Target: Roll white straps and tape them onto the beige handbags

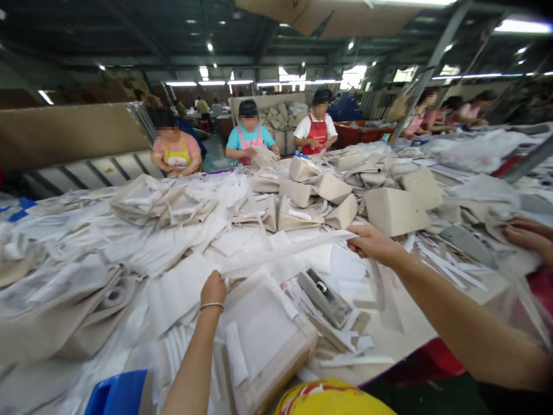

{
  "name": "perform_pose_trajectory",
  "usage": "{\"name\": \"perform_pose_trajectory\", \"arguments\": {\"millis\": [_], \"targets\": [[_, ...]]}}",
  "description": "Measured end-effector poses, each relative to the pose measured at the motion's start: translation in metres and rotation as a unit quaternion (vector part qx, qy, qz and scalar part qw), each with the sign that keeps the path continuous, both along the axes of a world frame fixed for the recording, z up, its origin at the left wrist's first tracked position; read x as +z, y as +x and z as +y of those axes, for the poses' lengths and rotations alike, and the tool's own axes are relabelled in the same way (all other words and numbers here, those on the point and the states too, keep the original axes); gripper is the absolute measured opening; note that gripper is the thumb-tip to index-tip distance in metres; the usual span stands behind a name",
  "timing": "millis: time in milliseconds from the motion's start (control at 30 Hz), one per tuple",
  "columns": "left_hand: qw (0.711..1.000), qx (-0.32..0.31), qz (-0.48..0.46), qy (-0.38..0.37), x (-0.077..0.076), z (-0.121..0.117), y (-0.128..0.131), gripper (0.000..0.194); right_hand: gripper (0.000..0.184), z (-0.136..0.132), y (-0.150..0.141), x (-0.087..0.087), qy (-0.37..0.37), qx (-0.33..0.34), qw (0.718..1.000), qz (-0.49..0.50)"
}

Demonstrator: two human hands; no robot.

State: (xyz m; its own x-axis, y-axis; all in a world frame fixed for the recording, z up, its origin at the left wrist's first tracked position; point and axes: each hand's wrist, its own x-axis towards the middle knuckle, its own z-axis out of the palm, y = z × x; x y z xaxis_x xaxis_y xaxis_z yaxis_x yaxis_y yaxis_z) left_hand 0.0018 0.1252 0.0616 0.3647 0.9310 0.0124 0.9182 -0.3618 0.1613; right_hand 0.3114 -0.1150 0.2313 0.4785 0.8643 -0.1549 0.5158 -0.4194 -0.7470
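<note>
My left hand [213, 288], with a bracelet on the wrist, is closed on the near end of a long white translucent sheet [285, 251]. My right hand [371, 243] pinches the sheet's far end, so it stretches taut between both hands above the table. Under it lie a clear flat plastic box [263, 334] and a grey tape dispenser [324, 294]. Beige folded fabric bags [395, 210] are piled just beyond my right hand.
The table [401, 328] is heaped with white sheets and beige bags. Three people in aprons work at its far side [248, 138]. Another person's hand [529, 233] rests at the right edge. A blue bin [116, 392] and a yellow object [332, 400] sit near me.
</note>
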Motion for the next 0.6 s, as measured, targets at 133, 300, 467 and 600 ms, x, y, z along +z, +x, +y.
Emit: {"name": "perform_pose_trajectory", "arguments": {"millis": [133,300,467,600], "targets": [[0.988,-0.099,-0.040,0.114,0.068,-0.035,0.014,0.074,0.016,0.002,-0.035,-0.009,0.003,-0.028,0.997,0.077],[0.887,-0.384,-0.115,0.228,0.166,-0.135,0.060,0.059,0.022,0.004,-0.098,-0.019,0.031,0.049,0.981,-0.183],[0.882,-0.401,-0.053,0.241,0.144,-0.172,0.081,0.048,0.035,0.000,-0.135,-0.047,0.046,0.096,0.987,-0.121],[0.851,-0.366,-0.024,0.376,0.104,-0.130,0.065,0.041,0.028,-0.012,-0.122,-0.067,0.151,0.145,0.975,0.080]]}}
